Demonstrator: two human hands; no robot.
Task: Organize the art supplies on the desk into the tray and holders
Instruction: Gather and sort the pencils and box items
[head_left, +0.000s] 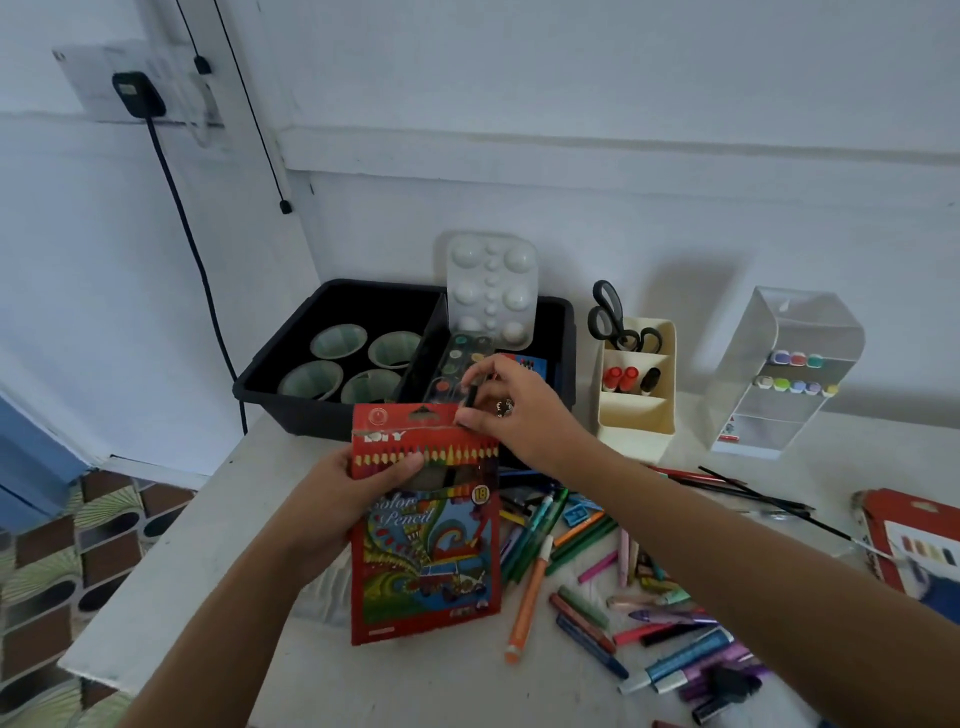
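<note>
pencil box (426, 545), red, clamped in the grip of the left hand (343, 499), right hand (519, 415) pinching its top

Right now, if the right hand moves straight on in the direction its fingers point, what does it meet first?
Probably the paint set in the black tray. The right hand, pinching a small dark thing above the pencil box, points left and away; depth is unclear.

left grip (358, 483), right grip (511, 410): both curled
</note>
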